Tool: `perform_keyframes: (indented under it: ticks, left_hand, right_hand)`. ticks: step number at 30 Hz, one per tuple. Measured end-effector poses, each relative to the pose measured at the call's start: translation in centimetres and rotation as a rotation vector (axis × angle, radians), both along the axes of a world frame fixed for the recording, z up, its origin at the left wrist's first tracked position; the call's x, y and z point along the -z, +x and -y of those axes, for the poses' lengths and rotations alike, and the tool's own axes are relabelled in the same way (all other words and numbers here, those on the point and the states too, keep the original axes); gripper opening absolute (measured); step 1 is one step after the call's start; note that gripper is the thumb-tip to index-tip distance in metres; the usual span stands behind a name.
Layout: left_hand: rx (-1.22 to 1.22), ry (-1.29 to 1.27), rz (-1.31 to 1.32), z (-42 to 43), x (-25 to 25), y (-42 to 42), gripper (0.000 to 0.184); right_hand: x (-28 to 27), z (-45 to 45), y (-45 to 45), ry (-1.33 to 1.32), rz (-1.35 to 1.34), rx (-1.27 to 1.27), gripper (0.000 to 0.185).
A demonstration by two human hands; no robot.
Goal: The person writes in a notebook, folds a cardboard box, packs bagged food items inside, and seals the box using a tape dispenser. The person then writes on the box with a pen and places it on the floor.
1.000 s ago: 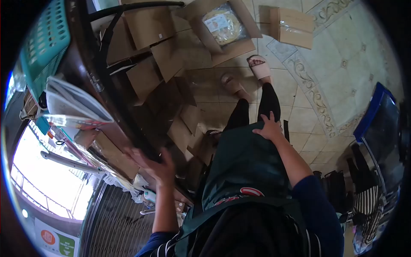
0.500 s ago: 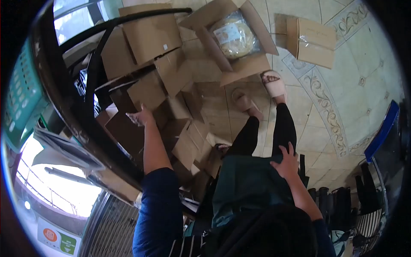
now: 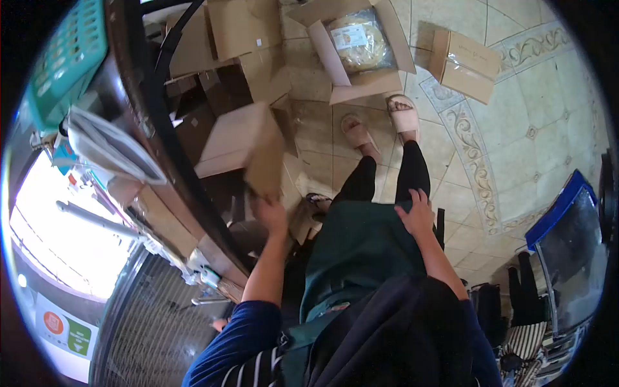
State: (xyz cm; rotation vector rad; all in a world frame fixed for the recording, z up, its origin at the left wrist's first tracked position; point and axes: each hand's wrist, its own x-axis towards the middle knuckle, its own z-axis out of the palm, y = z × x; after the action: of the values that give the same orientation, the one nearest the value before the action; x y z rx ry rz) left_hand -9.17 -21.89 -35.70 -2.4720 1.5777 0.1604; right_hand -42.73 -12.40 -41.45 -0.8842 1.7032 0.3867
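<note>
My left hand (image 3: 271,211), partly blurred, grips the near edge of a cardboard box (image 3: 233,137) beside the dark shelf frame. Motion smears the side of this box nearest the hand, and it is tilted among other brown cartons. My right hand (image 3: 418,211) lies on my right thigh, over the edge of the dark green apron (image 3: 348,248). Its fingers are spread and hold nothing. Beyond my feet, an open carton (image 3: 371,84) contains a clear plastic pack (image 3: 360,50) of round, flat, pale items with a white label.
A closed carton (image 3: 469,64) lies on the tiled floor. More cartons (image 3: 245,29) are piled at upper left behind the dark metal frame (image 3: 138,103). A teal basket (image 3: 71,58) stands at far left. A blue-edged panel (image 3: 561,209) and hanging clothes are at right.
My left hand has moved right and nearer to my body, and a box now stands tilted at it. My right hand stays on my thigh. The view has shifted slightly.
</note>
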Motion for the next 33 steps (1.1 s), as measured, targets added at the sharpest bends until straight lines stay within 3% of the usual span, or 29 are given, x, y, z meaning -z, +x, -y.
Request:
perform_keyframes:
  ticks: [1, 2, 3, 4, 5, 7, 8, 10, 11, 13, 15, 17, 20, 21, 23, 27, 29, 33]
  left_hand:
    - [0.157, 0.036, -0.004, -2.9, -1.3, -1.2, 0.026]
    - [0.314, 0.069, -0.006, -5.3, -2.6, -2.3, 0.021]
    - [0.167, 0.230, -0.201, -6.3, -5.1, -4.3, 0.018]
    - [0.019, 0.378, -0.401, -6.0, -7.2, -6.4, 0.018]
    - [0.007, 0.371, -0.405, -6.0, -8.2, -7.7, 0.018]
    - [0.323, 0.374, -0.591, -5.9, -10.0, -9.5, 0.034]
    - [0.321, 0.367, -0.597, -5.6, -10.5, -10.4, 0.034]
    - [0.605, 0.391, -0.621, -5.0, -11.3, -12.3, 0.042]
    - [0.601, 0.377, -0.628, -4.7, -11.9, -13.6, 0.042]
    - [0.595, 0.343, -0.698, -4.5, -13.3, -15.9, 0.046]
    - [0.581, 0.301, -0.702, -4.9, -14.8, -17.1, 0.045]
    - [0.575, 0.285, -0.694, -5.1, -15.9, -17.6, 0.044]
    - [0.459, 0.356, -0.760, -6.1, -16.8, -17.5, 0.041]
    - [0.401, 0.401, -0.795, -6.9, -17.1, -17.3, 0.040]
    - [0.311, 0.324, -0.800, -8.7, -17.2, -16.8, 0.042]
    - [0.098, 0.075, -0.801, -13.5, -18.1, -16.4, 0.045]
    - [0.006, -0.072, -0.768, -16.9, -17.8, -16.5, 0.044]
    - [-0.220, -0.292, -0.691, -22.1, -20.1, -18.2, 0.037]
  right_hand:
    - [0.3, -0.4, -0.3, 0.006, 0.000, -0.017, 0.065]
    - [0.8, -0.5, -0.5, -0.169, 0.076, 0.059, 0.060]
    - [0.9, -0.4, -0.8, -0.343, 0.155, 0.140, 0.054]
    - [0.3, 0.7, -0.9, -0.349, 0.156, 0.128, 0.054]
    - [-1.1, 2.4, -0.7, -0.338, 0.265, 0.322, 0.050]
    - [-2.7, 5.3, -1.0, -0.383, 0.457, 0.603, 0.048]
    - [-3.2, 6.7, -1.3, -0.444, 0.542, 0.690, 0.050]
    - [-7.3, 12.3, -2.5, -0.447, 0.744, 0.858, 0.068]
    - [-9.2, 14.2, -3.3, -0.455, 0.742, 0.844, 0.068]
    - [-12.1, 16.7, -4.2, -0.286, 0.488, 0.412, 0.086]
    - [-12.5, 15.9, -4.8, -0.317, 0.543, 0.348, 0.095]
    - [-13.6, 15.4, -5.4, -0.248, 0.596, 0.145, 0.094]
    - [-16.4, 16.1, -5.3, -0.044, 0.488, -0.053, 0.067]
    - [-16.4, 15.8, -5.4, -0.053, 0.498, -0.100, 0.067]
    - [-15.0, 15.8, -5.3, 0.077, 0.533, 0.023, 0.051]
    - [-16.3, 17.9, -2.9, 0.101, 0.554, -0.044, 0.045]
    - [-19.0, 18.6, -0.6, 0.140, 0.783, 0.106, 0.043]
    - [-19.7, 18.0, 3.9, 0.260, 0.869, -0.067, 0.043]
